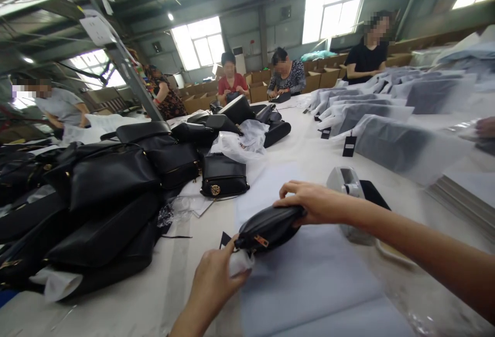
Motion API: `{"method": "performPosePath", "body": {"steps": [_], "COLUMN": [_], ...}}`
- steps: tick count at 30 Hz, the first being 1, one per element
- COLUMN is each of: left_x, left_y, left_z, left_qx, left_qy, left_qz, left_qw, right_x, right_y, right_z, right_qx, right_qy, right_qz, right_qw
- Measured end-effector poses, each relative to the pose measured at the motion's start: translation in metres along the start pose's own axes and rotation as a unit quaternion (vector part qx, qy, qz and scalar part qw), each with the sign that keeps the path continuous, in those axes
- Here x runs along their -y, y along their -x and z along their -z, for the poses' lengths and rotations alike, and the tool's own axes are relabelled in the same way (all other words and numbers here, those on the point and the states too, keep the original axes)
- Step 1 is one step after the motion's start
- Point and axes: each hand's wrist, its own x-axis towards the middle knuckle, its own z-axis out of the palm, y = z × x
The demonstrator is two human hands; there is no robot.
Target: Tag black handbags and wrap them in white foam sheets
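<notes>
A small black handbag [276, 226] with a gold-coloured zip pull is held between both hands above white wrapping sheets [309, 285]. My left hand [216, 270] grips its near left end, where a wad of white paper [240, 263] and part of a black tag [225, 240] show. Fingers of my right hand [309, 200] are closed over the bag's far right end. Just beyond, another black bag with a round gold emblem [225, 176] rests on the table. A grey tape dispenser [346, 182] stands to the right, beyond my right forearm.
Black handbags [112, 177] are heaped along the left. Bags wrapped in white sheets [390, 143] stand in rows at the right, some with black tags [349, 146]. A stack of flat sheets [464, 208] lies at the right edge. Several people work around the table, with cardboard boxes [319, 79] behind.
</notes>
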Motion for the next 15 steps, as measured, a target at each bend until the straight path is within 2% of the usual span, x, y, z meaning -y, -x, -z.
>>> {"method": "performPosePath", "body": {"steps": [4, 6, 8, 12, 15], "left_x": [-0.002, -0.004, -0.005, -0.002, 0.007], "left_y": [-0.009, -0.016, -0.024, -0.047, -0.058], "left_z": [0.027, 0.037, 0.043, 0.036, 0.018], "left_qx": [0.101, 0.109, 0.092, 0.069, 0.122], "left_qy": [-0.092, -0.133, -0.168, -0.193, -0.18], "left_qz": [-0.088, -0.09, -0.089, -0.109, -0.098], "left_qw": [0.987, 0.981, 0.978, 0.973, 0.971], "right_x": [0.008, 0.012, 0.015, 0.013, 0.001], "right_y": [0.036, 0.05, 0.058, 0.061, 0.063], "right_z": [-0.021, -0.032, -0.042, -0.077, -0.112], "right_qx": [-0.039, -0.078, -0.138, -0.24, -0.251], "right_qy": [-0.104, -0.084, -0.029, 0.096, 0.137], "right_qz": [-0.028, -0.042, -0.047, -0.037, -0.024], "right_qw": [0.993, 0.992, 0.989, 0.965, 0.958]}}
